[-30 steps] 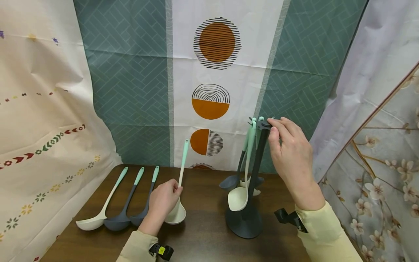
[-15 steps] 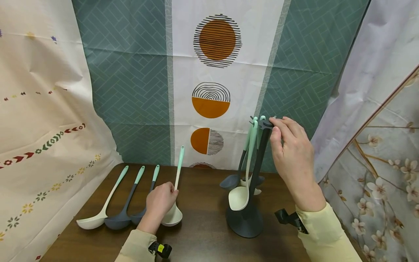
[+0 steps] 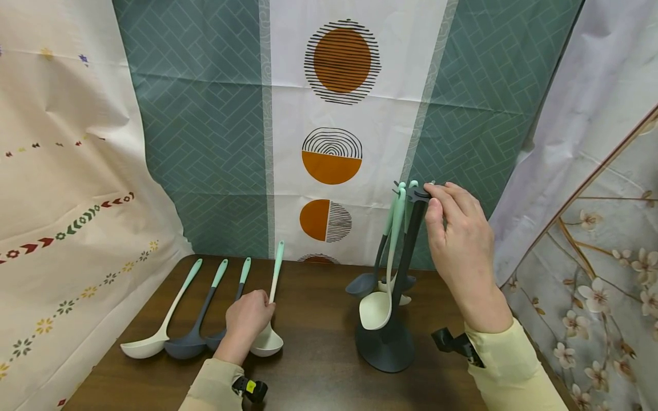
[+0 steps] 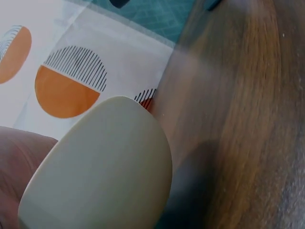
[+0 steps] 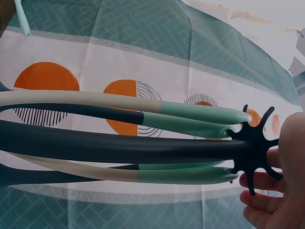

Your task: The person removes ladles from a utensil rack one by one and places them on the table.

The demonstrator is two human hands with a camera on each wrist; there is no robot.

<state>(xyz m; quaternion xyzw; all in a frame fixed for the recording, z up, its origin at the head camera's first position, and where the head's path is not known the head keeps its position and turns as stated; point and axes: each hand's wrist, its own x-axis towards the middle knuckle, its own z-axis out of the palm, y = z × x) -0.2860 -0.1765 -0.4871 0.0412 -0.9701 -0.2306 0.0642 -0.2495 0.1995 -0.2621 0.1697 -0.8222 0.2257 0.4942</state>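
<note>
Where the table meets its far side, a backdrop hangs: green panels flanking a white band printed with orange-and-black discs. At left, a cream cloth with rows of small coloured motifs; at right, a pale floral cloth.

Table: dark brown, wood-grained.

Stand: dark, round-footed, set on the right half of the table; one post, spoked crown. Hanging ladles, cream and dark with mint grips, occupy its hooks — grips up, bowls down.

Held ladle: cream, mint grip; on the left half of the table, between the row and the stand, nearer the row. Grip points toward the backdrop, bowl toward the person; the long axis runs away from the person, its far end leaning slightly right. Whether the bowl touches the table cannot be told.

Row of three ladles, side by side on the table: cream ladle, first dark ladle, second dark ladle, the last partly hidden by the hand. Mint grips point toward the backdrop; long axes slant right at the far end.

Right hand: fingertips resting on the crown.

Left hand: clamped on the held ladle's handle — well apart from the right.

Wrist cameras, black: left camera, right camera.
</note>
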